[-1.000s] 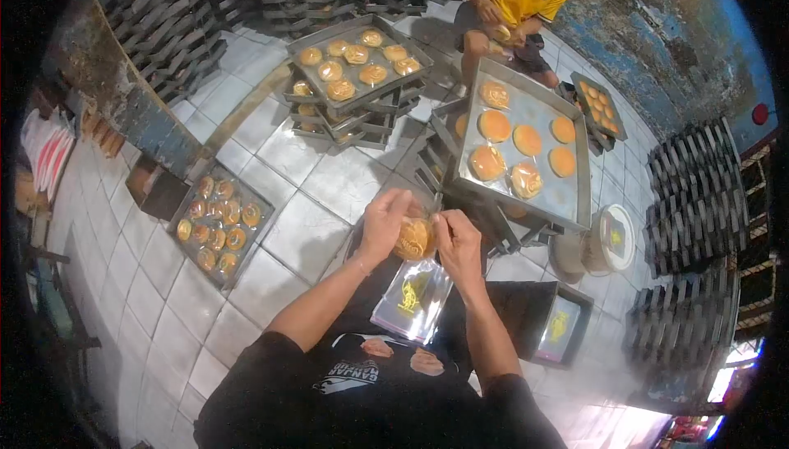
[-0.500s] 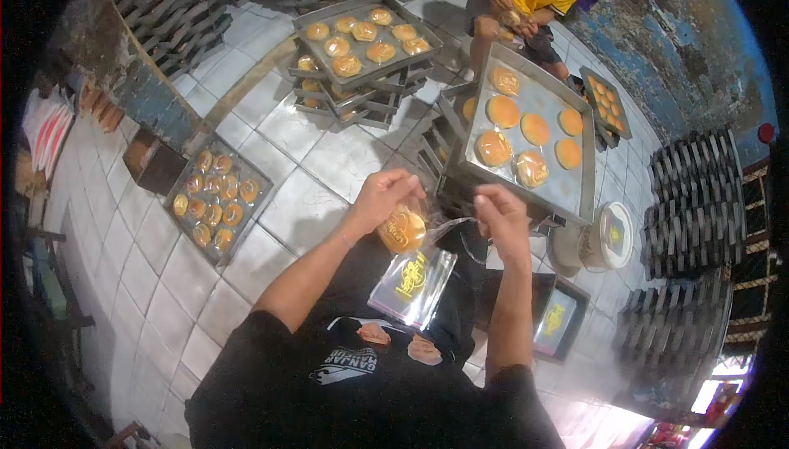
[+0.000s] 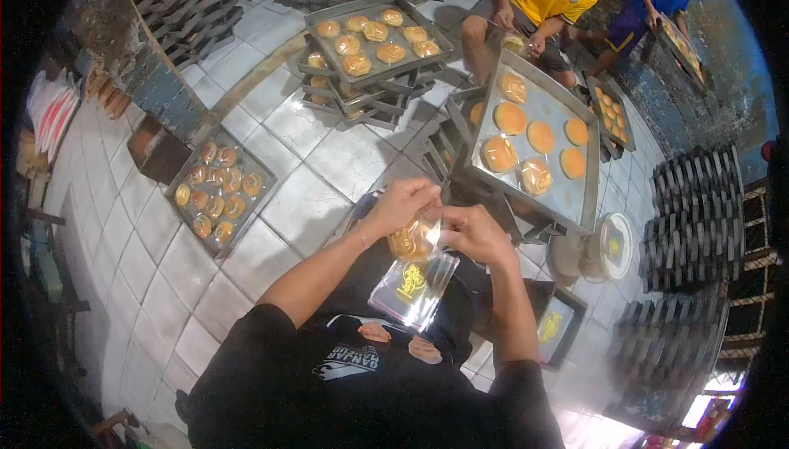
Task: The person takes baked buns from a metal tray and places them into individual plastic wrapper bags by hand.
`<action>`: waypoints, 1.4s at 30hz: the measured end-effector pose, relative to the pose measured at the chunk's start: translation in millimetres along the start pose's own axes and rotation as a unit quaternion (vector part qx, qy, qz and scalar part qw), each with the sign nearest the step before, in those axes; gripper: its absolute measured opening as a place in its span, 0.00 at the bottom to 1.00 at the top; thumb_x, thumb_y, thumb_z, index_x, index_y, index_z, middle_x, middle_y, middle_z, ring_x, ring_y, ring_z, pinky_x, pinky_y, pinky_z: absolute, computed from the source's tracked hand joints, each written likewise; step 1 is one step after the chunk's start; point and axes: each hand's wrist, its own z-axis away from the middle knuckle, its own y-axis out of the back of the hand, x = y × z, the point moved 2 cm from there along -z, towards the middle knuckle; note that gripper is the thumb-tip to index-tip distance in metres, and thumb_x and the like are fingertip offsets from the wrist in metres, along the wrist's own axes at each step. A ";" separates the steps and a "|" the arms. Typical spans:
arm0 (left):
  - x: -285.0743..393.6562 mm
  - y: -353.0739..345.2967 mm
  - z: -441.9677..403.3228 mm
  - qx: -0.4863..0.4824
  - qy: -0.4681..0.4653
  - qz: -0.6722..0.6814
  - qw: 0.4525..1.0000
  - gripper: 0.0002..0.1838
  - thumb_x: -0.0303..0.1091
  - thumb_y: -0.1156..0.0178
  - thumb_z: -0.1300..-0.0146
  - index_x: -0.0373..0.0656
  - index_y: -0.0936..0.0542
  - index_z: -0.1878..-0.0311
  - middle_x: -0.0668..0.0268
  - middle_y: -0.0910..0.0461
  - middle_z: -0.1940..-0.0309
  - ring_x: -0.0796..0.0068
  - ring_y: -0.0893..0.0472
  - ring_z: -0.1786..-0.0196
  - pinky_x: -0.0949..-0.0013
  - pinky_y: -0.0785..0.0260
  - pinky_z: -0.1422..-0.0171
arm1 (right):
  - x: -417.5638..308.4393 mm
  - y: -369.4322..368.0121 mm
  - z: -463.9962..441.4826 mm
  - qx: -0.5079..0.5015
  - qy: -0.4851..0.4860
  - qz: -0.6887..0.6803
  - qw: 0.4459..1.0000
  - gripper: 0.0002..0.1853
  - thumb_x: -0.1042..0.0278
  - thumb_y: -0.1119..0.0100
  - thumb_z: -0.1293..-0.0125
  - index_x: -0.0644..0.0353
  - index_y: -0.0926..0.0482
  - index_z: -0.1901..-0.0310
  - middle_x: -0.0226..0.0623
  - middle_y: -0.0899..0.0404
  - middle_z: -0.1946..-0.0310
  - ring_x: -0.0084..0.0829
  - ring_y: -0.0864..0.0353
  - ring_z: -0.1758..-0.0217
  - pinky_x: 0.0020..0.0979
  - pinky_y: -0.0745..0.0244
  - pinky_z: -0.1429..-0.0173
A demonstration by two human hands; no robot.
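Held between both hands, just beyond printed bags (image 3: pixel 413 282): a bagged bun (image 3: pixel 406 242), pinched in film (image 3: pixel 430 233) near its upper edge by the left hand (image 3: pixel 407 205) and, apparently, the right hand (image 3: pixel 477 233). Probably light, soft and easily dented; film likely thin and slippery. Best taken by loose film or cradled underneath, unsqueezed. At right: further buns (image 3: pixel 540 137) on a metal tray (image 3: pixel 549 105).

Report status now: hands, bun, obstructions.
Left hand pinching clear bag, right hand at its edge. Bun inside, below fingertips. Loaded tray beyond right hand; nothing seen blocking.
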 end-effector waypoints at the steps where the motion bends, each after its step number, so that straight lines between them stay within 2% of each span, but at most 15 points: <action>1: 1.1 -1.9 0.5 0.000 -0.001 0.001 1.000 0.19 0.40 0.43 0.21 0.36 0.15 0.65 0.68 0.15 0.71 0.82 0.20 0.67 0.72 0.26 0.58 | 8.1 -4.2 -1.2 0.000 0.000 0.001 1.000 0.21 0.64 0.26 0.37 0.55 0.14 0.43 0.47 0.19 0.73 0.29 0.18 0.72 0.34 0.24 0.63; 4: 2.6 -2.3 0.7 -0.002 0.002 -0.004 1.000 0.20 0.41 0.44 0.20 0.36 0.15 0.64 0.67 0.15 0.70 0.82 0.19 0.67 0.71 0.26 0.58 | 36.8 -15.6 3.5 0.061 0.079 -0.023 0.995 0.15 0.63 0.28 0.34 0.58 0.12 0.48 0.39 0.20 0.78 0.29 0.20 0.75 0.33 0.26 0.67; 5: 2.2 -0.2 1.2 0.005 0.001 0.019 1.000 0.20 0.41 0.45 0.19 0.36 0.16 0.63 0.67 0.15 0.70 0.81 0.18 0.67 0.72 0.25 0.59 | 52.5 -11.2 16.6 0.106 0.019 -0.238 0.965 0.10 0.65 0.30 0.33 0.57 0.12 0.53 0.34 0.20 0.78 0.28 0.21 0.77 0.31 0.26 0.68; 7: -2.9 5.4 3.7 0.015 0.003 0.042 0.999 0.19 0.41 0.45 0.19 0.36 0.17 0.62 0.67 0.15 0.69 0.80 0.17 0.67 0.72 0.25 0.59 | 83.6 -1.4 39.7 0.255 -0.012 -0.564 0.786 0.07 0.66 0.32 0.31 0.57 0.12 0.56 0.31 0.20 0.76 0.28 0.22 0.76 0.31 0.25 0.67; 8: -8.4 8.5 4.9 0.025 0.016 0.089 0.996 0.18 0.40 0.46 0.18 0.36 0.17 0.61 0.66 0.15 0.68 0.80 0.17 0.66 0.73 0.25 0.59 | 101.1 1.7 51.2 0.323 -0.030 -0.553 0.767 0.08 0.65 0.32 0.30 0.57 0.13 0.54 0.33 0.19 0.74 0.30 0.20 0.73 0.33 0.23 0.65; 11: -11.7 12.8 6.1 0.037 0.026 0.151 0.987 0.18 0.39 0.48 0.17 0.36 0.19 0.60 0.64 0.15 0.66 0.79 0.16 0.65 0.74 0.24 0.58 | 159.2 -11.5 91.7 0.283 -0.267 0.067 0.919 0.10 0.64 0.34 0.29 0.57 0.14 0.50 0.37 0.15 0.67 0.36 0.16 0.67 0.38 0.20 0.57; 14: -10.4 14.0 4.1 0.070 0.014 0.180 0.981 0.18 0.40 0.49 0.16 0.37 0.20 0.61 0.62 0.15 0.64 0.78 0.17 0.65 0.73 0.24 0.58 | 153.4 -57.1 119.3 0.020 -0.317 0.361 0.877 0.13 0.63 0.36 0.27 0.57 0.16 0.45 0.41 0.12 0.60 0.42 0.12 0.60 0.42 0.16 0.50; 17: -15.5 9.4 4.9 0.091 0.010 0.185 0.978 0.18 0.40 0.48 0.16 0.38 0.21 0.62 0.62 0.15 0.63 0.78 0.17 0.65 0.73 0.23 0.59 | 97.4 -60.6 113.9 0.298 -0.128 0.278 0.904 0.15 0.65 0.42 0.22 0.64 0.18 0.42 0.37 0.12 0.56 0.36 0.13 0.55 0.39 0.18 0.45; 20: -17.2 1.1 7.6 0.094 0.015 0.198 0.976 0.18 0.41 0.48 0.16 0.38 0.21 0.62 0.62 0.15 0.64 0.79 0.18 0.66 0.72 0.23 0.59 | 42.3 -58.1 79.0 0.364 -0.156 -0.098 0.913 0.16 0.66 0.42 0.23 0.66 0.18 0.41 0.47 0.13 0.53 0.33 0.14 0.55 0.31 0.21 0.47; 22: -14.7 -0.6 8.9 0.125 -0.002 0.187 0.974 0.18 0.41 0.48 0.16 0.38 0.21 0.61 0.62 0.16 0.64 0.79 0.18 0.66 0.72 0.23 0.59 | 24.9 -66.2 47.0 0.378 -0.064 -0.049 0.922 0.13 0.65 0.39 0.25 0.65 0.16 0.49 0.50 0.15 0.55 0.49 0.13 0.55 0.39 0.19 0.49; 29: 31.2 1.6 30.4 0.185 -0.006 0.169 0.968 0.19 0.43 0.49 0.16 0.38 0.21 0.61 0.64 0.17 0.66 0.80 0.19 0.63 0.71 0.24 0.56 | -29.1 -32.7 25.0 0.428 0.074 0.044 0.900 0.10 0.66 0.38 0.26 0.63 0.18 0.65 0.45 0.22 0.71 0.40 0.19 0.73 0.37 0.24 0.66; 32: 24.9 10.4 19.7 0.226 0.022 0.187 0.956 0.20 0.44 0.50 0.16 0.37 0.20 0.60 0.65 0.17 0.66 0.81 0.21 0.67 0.72 0.26 0.57 | 25.3 -19.5 11.0 0.318 -0.118 -0.318 0.886 0.13 0.63 0.37 0.25 0.64 0.20 0.66 0.28 0.25 0.77 0.20 0.27 0.73 0.28 0.33 0.68; 34: 42.1 10.8 31.1 0.211 0.011 0.065 0.975 0.20 0.44 0.50 0.16 0.37 0.19 0.59 0.67 0.18 0.67 0.79 0.22 0.68 0.73 0.28 0.59 | 6.1 -20.5 22.6 0.288 -0.107 -0.377 0.874 0.17 0.60 0.39 0.23 0.59 0.21 0.70 0.20 0.28 0.78 0.14 0.35 0.76 0.24 0.41 0.72; 37: 47.1 4.3 29.5 0.205 0.051 0.202 0.956 0.20 0.42 0.49 0.17 0.36 0.18 0.60 0.69 0.20 0.69 0.78 0.22 0.67 0.73 0.29 0.56 | 6.2 -22.9 24.2 0.289 -0.109 -0.384 0.870 0.16 0.59 0.40 0.21 0.56 0.23 0.69 0.19 0.32 0.80 0.12 0.38 0.79 0.21 0.46 0.75; 42: 24.6 21.6 35.5 0.280 -0.125 -0.096 0.947 0.13 0.35 0.43 0.21 0.34 0.17 0.59 0.66 0.18 0.59 0.76 0.21 0.57 0.71 0.29 0.50 | 26.9 -28.9 14.6 0.269 -0.140 -0.444 0.843 0.16 0.60 0.41 0.20 0.54 0.26 0.69 0.18 0.37 0.82 0.12 0.45 0.82 0.22 0.50 0.77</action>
